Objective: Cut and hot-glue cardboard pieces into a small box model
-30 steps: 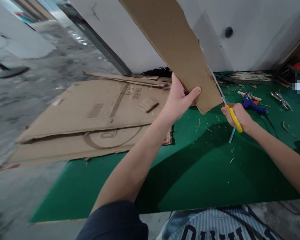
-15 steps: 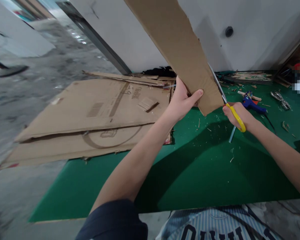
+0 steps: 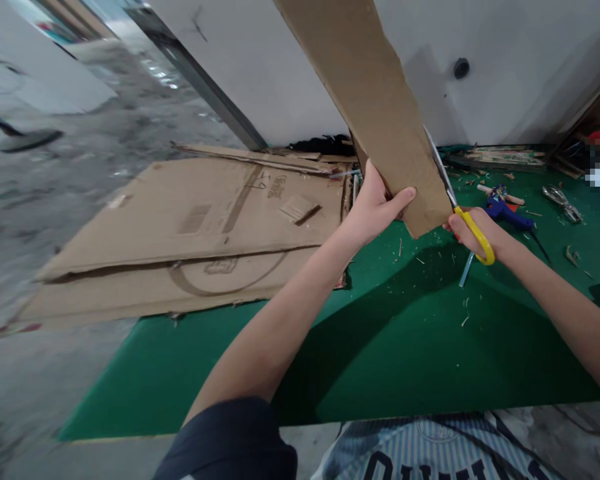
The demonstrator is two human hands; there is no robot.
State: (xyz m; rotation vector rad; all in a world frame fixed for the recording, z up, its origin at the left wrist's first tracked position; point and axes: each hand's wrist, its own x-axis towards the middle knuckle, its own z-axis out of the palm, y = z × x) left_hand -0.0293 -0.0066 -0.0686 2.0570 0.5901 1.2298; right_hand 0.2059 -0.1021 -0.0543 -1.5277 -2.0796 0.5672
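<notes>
A long brown strip of cardboard (image 3: 375,87) slants up out of the top of the view. My left hand (image 3: 380,203) is closed on its lower part, thumb on the near face and the other fingers behind. In my right hand (image 3: 475,230) is a pair of scissors (image 3: 473,233) with yellow handles. Their blades lie along the right edge of the cardboard strip, partly hidden behind it. Beneath my right hand, a translucent stick (image 3: 465,270) rests on the green table (image 3: 380,360).
Flattened cardboard boxes (image 3: 220,220) cover the left of the table and overhang its edge. To the right lie a blue glue gun (image 3: 507,213), a metal tool (image 3: 561,202) and scattered scraps. A white wall panel (image 3: 505,40) stands behind.
The cardboard strip, both hands and the scissors sit slightly farther right and lower in view. The grip of each hand looks the same.
</notes>
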